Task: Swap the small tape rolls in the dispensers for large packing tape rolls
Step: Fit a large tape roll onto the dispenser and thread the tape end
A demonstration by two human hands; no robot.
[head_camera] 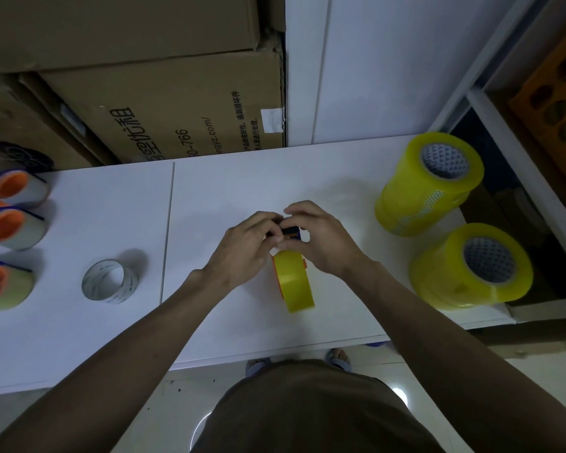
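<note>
- Fingers of my left hand [247,245] and my right hand [317,238] are curled together on the dark head of the dispenser [290,233], clamped on it from both sides.
- Yellow packing tape roll [296,282] sits in that dispenser just below my fingers, standing on edge on the white worktop [226,322]; an orange side plate shows at its left rim.
- Off to the left of my fingers, well apart, a small clear tape roll [110,282] lies on the worktop.
- Further left, at the edge of view, stand 3 more dispensers [12,223] with orange cores.
- To the right of my fingers, 2 stacks of large yellow rolls [428,188] stand upright.
- Beyond my fingers, cardboard boxes [164,109] rise behind the worktop.
</note>
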